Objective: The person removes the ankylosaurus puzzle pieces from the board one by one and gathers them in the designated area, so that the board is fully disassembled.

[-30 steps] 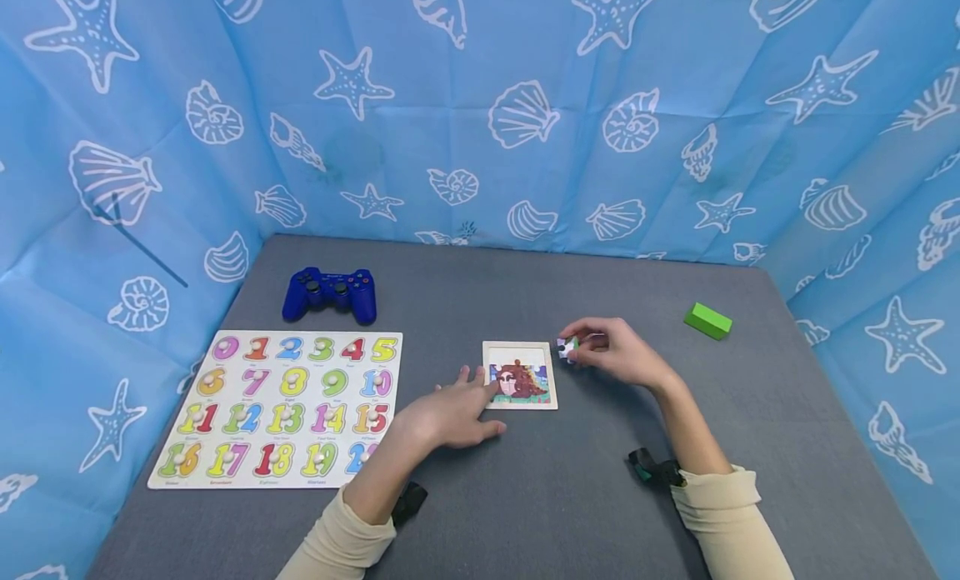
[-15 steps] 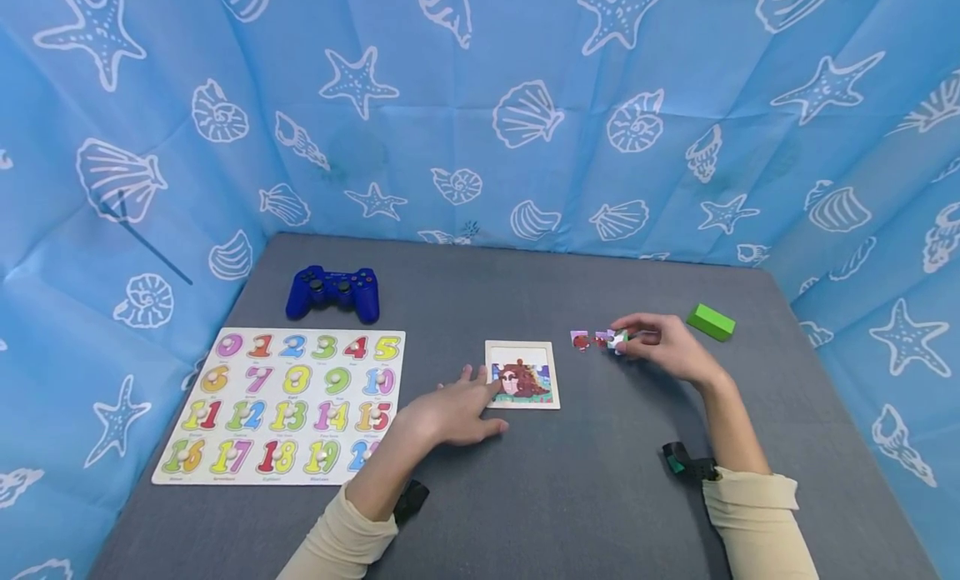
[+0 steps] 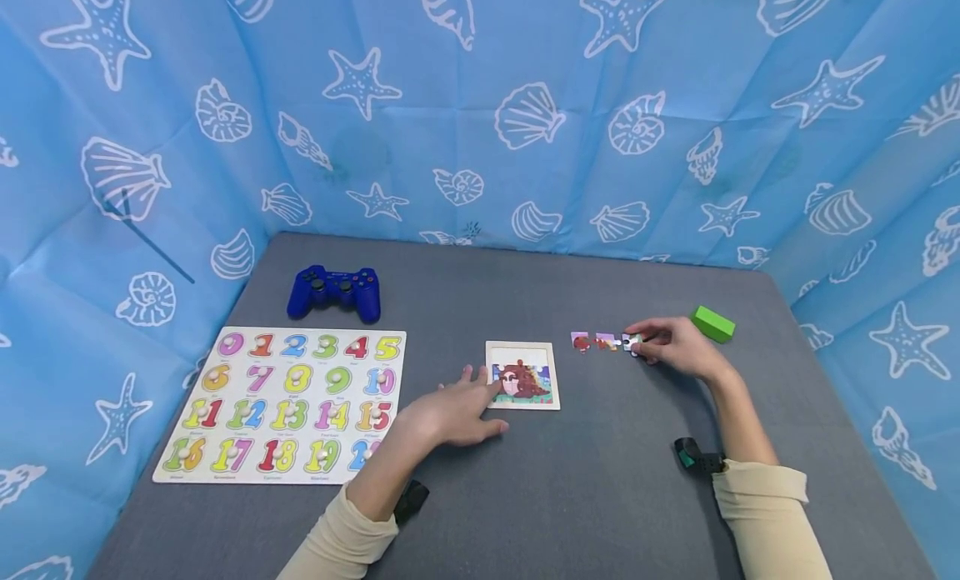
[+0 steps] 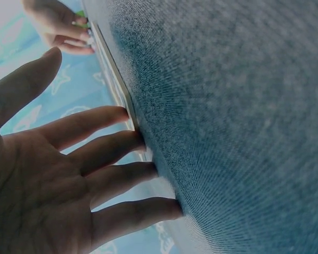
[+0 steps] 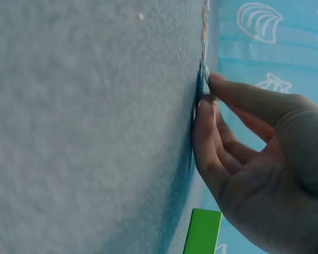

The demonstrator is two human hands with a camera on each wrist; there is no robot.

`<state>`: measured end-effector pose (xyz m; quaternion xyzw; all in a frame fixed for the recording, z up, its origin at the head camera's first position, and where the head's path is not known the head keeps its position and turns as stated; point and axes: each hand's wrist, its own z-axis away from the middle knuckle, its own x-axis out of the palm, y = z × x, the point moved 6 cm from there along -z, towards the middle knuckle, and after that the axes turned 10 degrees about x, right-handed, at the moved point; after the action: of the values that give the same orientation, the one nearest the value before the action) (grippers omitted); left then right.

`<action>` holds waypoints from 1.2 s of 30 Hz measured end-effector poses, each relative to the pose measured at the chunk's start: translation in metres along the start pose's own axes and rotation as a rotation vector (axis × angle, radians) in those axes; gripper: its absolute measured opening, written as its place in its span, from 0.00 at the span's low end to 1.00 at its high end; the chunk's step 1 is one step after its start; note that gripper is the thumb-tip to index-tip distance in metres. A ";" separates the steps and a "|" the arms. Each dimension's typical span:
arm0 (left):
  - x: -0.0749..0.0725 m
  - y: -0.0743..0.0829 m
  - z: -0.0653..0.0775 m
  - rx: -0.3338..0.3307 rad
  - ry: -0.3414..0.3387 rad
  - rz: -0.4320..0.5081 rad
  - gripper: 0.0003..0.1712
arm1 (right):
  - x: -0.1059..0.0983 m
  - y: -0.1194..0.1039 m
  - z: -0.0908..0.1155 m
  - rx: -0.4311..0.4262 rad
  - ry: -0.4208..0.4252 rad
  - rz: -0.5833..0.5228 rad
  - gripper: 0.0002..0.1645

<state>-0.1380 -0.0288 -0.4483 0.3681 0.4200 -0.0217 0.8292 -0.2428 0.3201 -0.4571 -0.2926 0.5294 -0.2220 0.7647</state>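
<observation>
In the head view, my right hand (image 3: 675, 347) pinches a small jigsaw piece (image 3: 629, 342) between thumb and fingers, low at the table. Two other jigsaw pieces, a left one (image 3: 581, 340) and a middle one (image 3: 606, 341), lie in a row beside it. My left hand (image 3: 459, 407) is spread, its fingertips at the left edge of a small wooden puzzle tray (image 3: 556, 384). Within the tray is a partly assembled brown-haired figure, with a pale bare strip along the top. The left wrist view shows the straight fingers (image 4: 108, 145) touching the tray's edge.
A board of colourful numbers (image 3: 281, 405) lies at the left, its lower right corner behind my left forearm. Behind it is a blue game controller (image 3: 334, 292). A green block (image 3: 712, 323) sits just beyond my right hand. A blue shell-patterned curtain (image 3: 480, 113) surrounds the table.
My right hand has moved right from beside the tray, carrying the jigsaw piece to the end of the row and lowering it. The left hand stays at the tray.
</observation>
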 end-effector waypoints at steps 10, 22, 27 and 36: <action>0.000 0.000 -0.001 0.003 0.000 -0.010 0.41 | 0.001 -0.005 -0.001 0.036 0.081 0.137 0.18; 0.001 -0.002 -0.001 -0.001 0.003 -0.005 0.42 | 0.036 -0.048 0.004 -0.112 0.040 -0.072 0.15; -0.001 -0.002 -0.001 -0.005 -0.002 -0.010 0.42 | 0.061 -0.069 -0.001 -0.140 -0.062 -0.154 0.15; 0.000 -0.001 -0.002 -0.018 -0.014 -0.015 0.41 | 0.096 -0.104 -0.007 -0.228 -0.201 -0.157 0.14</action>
<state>-0.1398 -0.0282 -0.4500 0.3571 0.4173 -0.0266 0.8353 -0.2201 0.1802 -0.4534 -0.4385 0.4475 -0.1891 0.7561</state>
